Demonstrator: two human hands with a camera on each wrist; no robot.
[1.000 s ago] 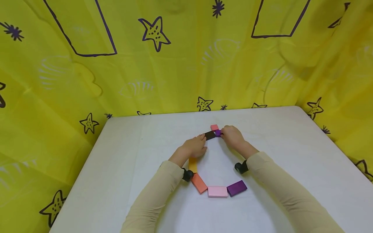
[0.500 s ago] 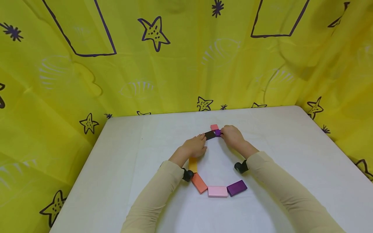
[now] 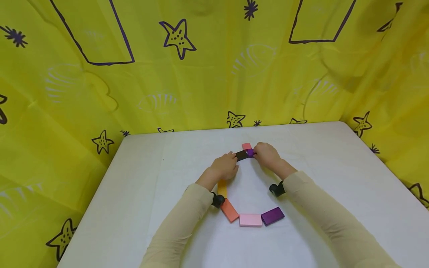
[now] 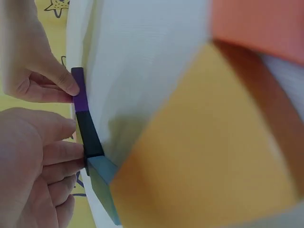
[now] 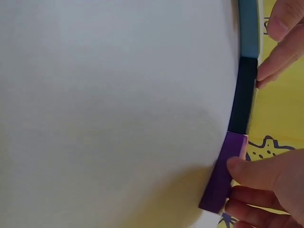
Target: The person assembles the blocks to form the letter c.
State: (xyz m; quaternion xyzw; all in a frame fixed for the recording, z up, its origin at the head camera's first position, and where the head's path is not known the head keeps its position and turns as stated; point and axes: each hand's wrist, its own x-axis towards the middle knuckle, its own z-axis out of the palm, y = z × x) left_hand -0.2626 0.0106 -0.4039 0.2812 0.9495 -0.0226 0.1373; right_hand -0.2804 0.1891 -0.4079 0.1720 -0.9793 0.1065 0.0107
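Note:
At the far end of a curved row of blocks, my right hand (image 3: 268, 154) pinches a purple block (image 5: 222, 173) between thumb and fingers. One end of that block meets a black block (image 3: 241, 155). My left hand (image 3: 225, 166) has its fingers extended, with fingertips touching the black block's far side. Beyond the black block's other end comes a blue block (image 5: 249, 28), hidden under the left hand in the head view. A yellow block (image 3: 222, 190) shows partly below that hand.
The row runs on nearer me with an orange block (image 3: 229, 210), a light pink block (image 3: 250, 220) and a dark purple block (image 3: 273, 216). A coral block (image 3: 246, 146) lies just behind the purple one. A yellow patterned curtain (image 3: 207, 82) borders the white table (image 3: 140, 193).
Both hands and wrists have shifted very slightly. The blocks look unmoved, and both hands stay at the same blocks.

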